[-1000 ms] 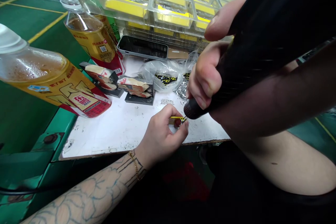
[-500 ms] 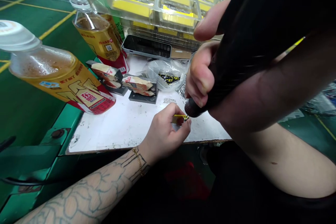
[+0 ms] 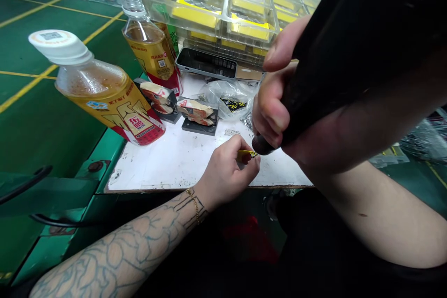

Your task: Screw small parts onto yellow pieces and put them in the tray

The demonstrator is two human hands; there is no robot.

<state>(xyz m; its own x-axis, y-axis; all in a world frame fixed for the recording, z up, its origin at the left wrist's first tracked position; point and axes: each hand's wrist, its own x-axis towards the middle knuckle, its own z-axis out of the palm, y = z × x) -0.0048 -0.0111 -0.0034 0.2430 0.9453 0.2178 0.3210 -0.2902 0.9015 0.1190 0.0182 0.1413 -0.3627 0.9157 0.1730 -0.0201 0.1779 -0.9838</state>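
Observation:
My left hand (image 3: 230, 167) is closed in a pinch around a small yellow part (image 3: 244, 152) just above the white board. A small black-and-yellow piece (image 3: 254, 154) shows at the part's right end, by my fingertips. Near the camera, my right hand (image 3: 275, 98) wraps around a large black power screwdriver (image 3: 324, 56), which is tilted. Its rounded nose (image 3: 262, 145) points down at the yellow part; the bit's tip and any contact cannot be made out. Behind my hands lies a clear plastic bag (image 3: 228, 95) with many small black-and-yellow pieces.
Two dark blocks wrapped with tape (image 3: 199, 118) stand on the white board (image 3: 150, 172). Drink bottles (image 3: 115, 98) are at the left. A phone (image 3: 206, 63) lies before stacked clear trays (image 3: 223, 23) of yellow parts. The board's front edge is close to my left wrist.
The view has shifted, so the bottles and trays appear farther right. Both hands keep their grips, and the screwdriver's nose stays beside the yellow part.

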